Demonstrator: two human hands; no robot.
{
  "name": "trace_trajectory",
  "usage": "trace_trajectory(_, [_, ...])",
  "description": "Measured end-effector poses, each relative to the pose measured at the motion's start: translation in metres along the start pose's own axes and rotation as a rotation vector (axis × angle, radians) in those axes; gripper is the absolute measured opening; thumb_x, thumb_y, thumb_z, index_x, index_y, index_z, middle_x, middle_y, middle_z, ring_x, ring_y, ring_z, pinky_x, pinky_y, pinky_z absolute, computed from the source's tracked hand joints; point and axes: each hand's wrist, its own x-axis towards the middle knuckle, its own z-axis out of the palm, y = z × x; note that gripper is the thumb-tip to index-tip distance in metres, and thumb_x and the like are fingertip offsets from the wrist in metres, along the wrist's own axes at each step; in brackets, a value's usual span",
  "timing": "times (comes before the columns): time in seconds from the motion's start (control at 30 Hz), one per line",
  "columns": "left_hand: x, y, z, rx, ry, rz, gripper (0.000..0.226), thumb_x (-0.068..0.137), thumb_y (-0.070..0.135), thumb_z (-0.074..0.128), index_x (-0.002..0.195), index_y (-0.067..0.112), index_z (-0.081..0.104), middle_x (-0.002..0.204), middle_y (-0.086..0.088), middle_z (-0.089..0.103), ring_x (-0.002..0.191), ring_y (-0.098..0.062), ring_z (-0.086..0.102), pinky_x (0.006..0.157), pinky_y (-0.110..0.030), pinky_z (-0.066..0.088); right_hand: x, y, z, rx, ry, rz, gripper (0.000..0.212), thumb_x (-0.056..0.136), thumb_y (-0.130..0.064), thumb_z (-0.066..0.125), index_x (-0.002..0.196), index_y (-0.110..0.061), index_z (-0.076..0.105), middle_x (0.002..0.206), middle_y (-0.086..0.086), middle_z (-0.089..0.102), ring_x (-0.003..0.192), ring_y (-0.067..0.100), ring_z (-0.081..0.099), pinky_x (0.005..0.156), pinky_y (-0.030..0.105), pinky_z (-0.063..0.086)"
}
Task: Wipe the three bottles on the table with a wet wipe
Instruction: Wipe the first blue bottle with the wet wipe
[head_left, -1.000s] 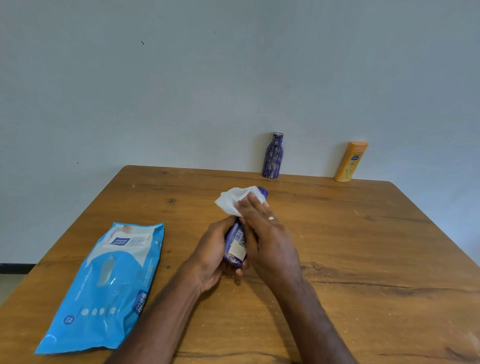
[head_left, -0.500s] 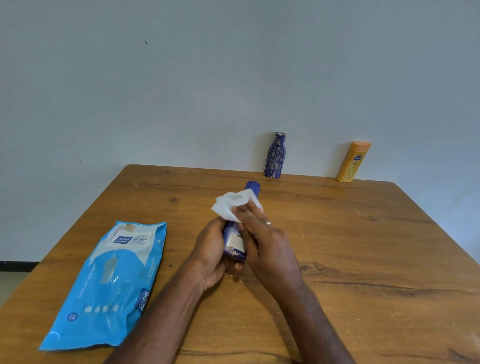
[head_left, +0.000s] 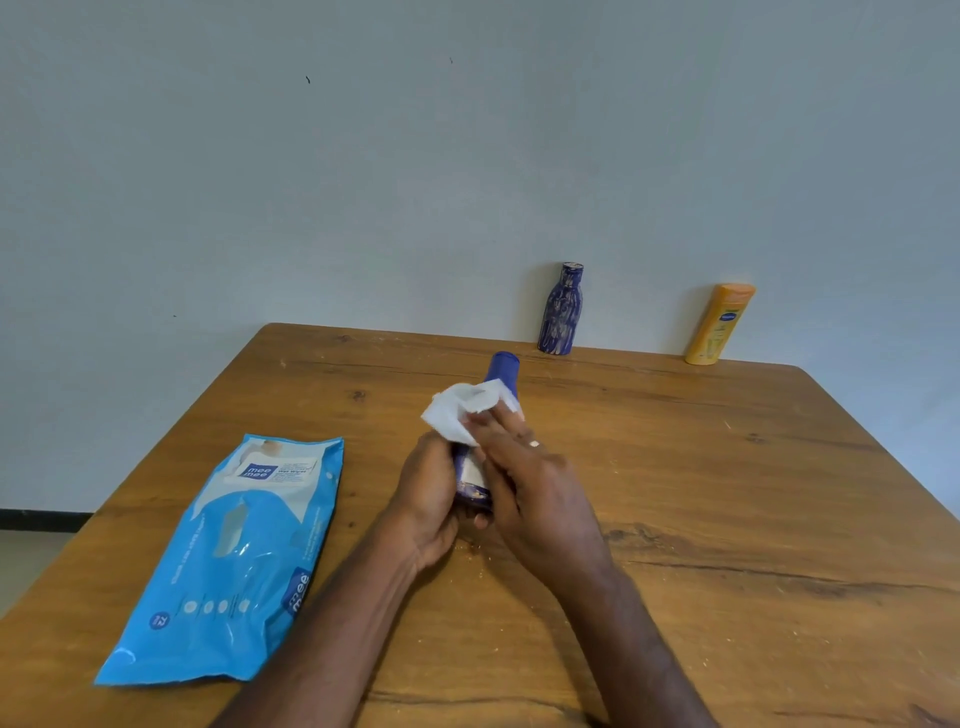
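A dark blue bottle (head_left: 501, 371) with a pale label is tilted away from me over the middle of the wooden table (head_left: 727, 493). My left hand (head_left: 428, 499) grips its lower body. My right hand (head_left: 535, 493) presses a white wet wipe (head_left: 457, 413) against the bottle's upper part, fingers laid along it. Only the cap and a strip of the label show between the hands. A patterned blue bottle (head_left: 562, 310) and a yellow bottle (head_left: 719, 325) stand at the far edge against the wall.
A light blue pack of wet wipes (head_left: 234, 561) lies flat on the left part of the table. The wall rises directly behind the far table edge. Small crumbs dot the wood around my hands.
The wipe has slid down from the bottle's cap toward its body, so the blue cap now shows above it. My left hand keeps its grip.
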Motion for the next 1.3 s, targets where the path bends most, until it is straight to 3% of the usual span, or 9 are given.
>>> trace_trajectory(0.27, [-0.005,-0.003,0.006,0.096,-0.1,-0.076,0.057,0.106,0.05,0.031,0.088,0.016,0.073,0.069,-0.011,0.065,0.047,-0.023,0.058,0.039,-0.023,0.026,0.007,0.008,-0.005,0.059,0.239,0.199,0.043,0.104,-0.01,0.051,0.146,-0.018,0.047,0.149,-0.011,0.044,0.141,-0.006,0.032,0.107,0.001,0.028])
trace_trajectory(0.37, [-0.004,-0.002,0.006,0.116,-0.073,-0.072,0.054,0.106,0.048,0.033,0.083,0.018,0.072,0.064,-0.006,0.063,0.047,-0.019,0.055,0.04,-0.025,0.027,0.007,0.004,-0.002,0.041,0.228,0.151,0.043,0.103,-0.009,0.053,0.146,-0.016,0.047,0.146,-0.011,0.044,0.143,0.005,0.037,0.108,0.004,0.031])
trace_trajectory(0.53, [-0.001,0.0,0.0,0.152,-0.031,-0.024,0.046,0.104,0.039,0.038,0.075,0.02,0.069,0.06,-0.003,0.055,0.047,-0.015,0.049,0.047,-0.026,0.026,0.004,0.001,0.002,0.032,0.077,0.041,0.039,0.102,-0.013,0.052,0.14,-0.017,0.057,0.151,0.004,0.051,0.147,0.01,0.037,0.115,0.035,0.042])
trace_trajectory(0.63, [-0.003,-0.001,0.0,0.13,-0.108,-0.035,0.044,0.101,0.049,0.046,0.08,0.026,0.077,0.07,-0.003,0.064,0.056,-0.015,0.056,0.051,-0.028,0.034,0.006,0.003,-0.004,0.008,0.183,0.112,0.041,0.103,-0.013,0.052,0.144,-0.018,0.052,0.151,-0.001,0.049,0.145,0.009,0.038,0.113,0.028,0.042])
trace_trajectory(0.77, [-0.003,-0.004,-0.001,0.002,-0.223,-0.043,0.034,0.087,0.027,0.07,0.116,0.009,0.071,0.103,-0.011,0.072,0.083,-0.02,0.07,0.066,-0.034,0.058,0.004,0.014,-0.017,0.114,0.338,0.258,0.039,0.104,-0.013,0.052,0.143,-0.012,0.053,0.146,-0.005,0.05,0.133,0.008,0.053,0.103,0.017,0.047])
trace_trajectory(0.93, [-0.001,-0.004,-0.005,0.046,-0.236,-0.091,0.048,0.084,0.028,0.077,0.122,0.001,0.064,0.094,-0.014,0.071,0.076,-0.025,0.071,0.047,-0.032,0.054,0.002,0.016,-0.013,0.247,0.287,0.263,0.026,0.103,-0.012,0.054,0.124,-0.004,0.068,0.08,-0.009,0.074,0.062,0.007,0.064,0.055,0.019,0.046])
trace_trajectory(1.07, [0.0,-0.002,-0.009,0.037,-0.223,-0.046,0.043,0.085,0.027,0.073,0.121,0.004,0.066,0.099,-0.016,0.07,0.077,-0.024,0.07,0.049,-0.033,0.056,0.002,0.009,-0.019,0.254,0.221,0.197,0.031,0.102,-0.011,0.056,0.131,-0.008,0.066,0.103,-0.002,0.078,0.073,0.002,0.07,0.061,0.016,0.05])
trace_trajectory(1.17, [0.003,-0.002,-0.012,-0.011,-0.158,0.003,0.041,0.084,0.023,0.072,0.123,0.012,0.067,0.104,-0.018,0.071,0.079,-0.024,0.07,0.049,-0.033,0.056,-0.003,0.006,-0.02,0.22,0.13,0.162,0.031,0.101,-0.009,0.058,0.131,-0.009,0.066,0.133,0.003,0.067,0.109,-0.006,0.066,0.085,0.017,0.057])
trace_trajectory(1.3, [0.006,-0.008,-0.009,0.085,-0.136,0.067,0.038,0.087,0.021,0.075,0.123,0.017,0.067,0.105,-0.015,0.074,0.08,-0.027,0.072,0.052,-0.035,0.055,0.0,0.01,-0.016,0.272,0.219,0.265,0.029,0.103,-0.013,0.056,0.129,-0.011,0.068,0.098,-0.01,0.077,0.082,0.004,0.072,0.067,0.024,0.056])
